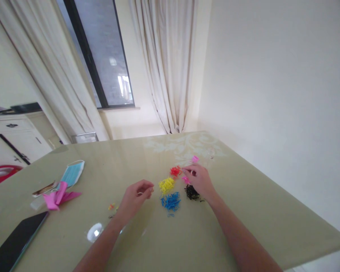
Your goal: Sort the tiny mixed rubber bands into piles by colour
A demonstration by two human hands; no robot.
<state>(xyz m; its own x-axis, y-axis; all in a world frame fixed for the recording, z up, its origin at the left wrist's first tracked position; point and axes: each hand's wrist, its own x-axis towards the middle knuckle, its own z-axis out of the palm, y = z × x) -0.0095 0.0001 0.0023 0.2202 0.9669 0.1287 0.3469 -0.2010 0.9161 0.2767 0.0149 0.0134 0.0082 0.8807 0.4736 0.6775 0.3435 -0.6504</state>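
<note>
Small heaps of tiny elastic bands lie on the olive-green table [243, 211]: red [175, 171], yellow [166, 185], blue [170, 201], black [191, 192] and pink [195, 159]. My right hand [200, 179] rests between the red and black heaps, fingers pinched together beside a few pink bands [186, 179]; what they grip is too small to name. My left hand [136, 196] hovers left of the yellow heap, fingers curled in a pinch on something tiny. A few stray bands [111, 206] lie near my left wrist.
At the left lie a blue face mask [73, 173], a pink folded piece [58, 196], a dark tablet [15, 241] at the near corner and a small clear lid [95, 232]. The table's right edge runs along a white wall; curtains and a window stand behind.
</note>
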